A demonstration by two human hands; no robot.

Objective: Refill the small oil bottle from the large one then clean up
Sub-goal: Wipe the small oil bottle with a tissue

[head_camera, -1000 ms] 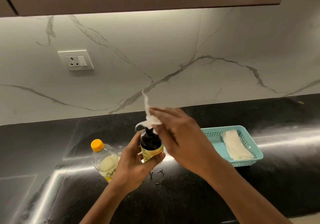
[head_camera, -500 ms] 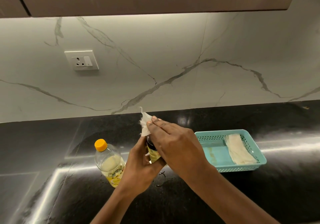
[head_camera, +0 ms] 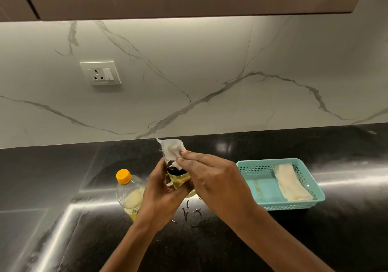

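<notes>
My left grip (head_camera: 162, 194) is curled round the body of the small oil bottle (head_camera: 177, 177), keeping it upright at the middle of the bench (head_camera: 63, 166), just right of the capped large bottle (head_camera: 129, 194). My right grip (head_camera: 216, 179) pinches a white tissue (head_camera: 172, 149) against the bottle's dark top, reaching in from the right. Judgement: the wipe follows the bottle's vertical axis, top downward, and the right grip is nearer. A teal basket (head_camera: 273, 162) stands well right.
</notes>
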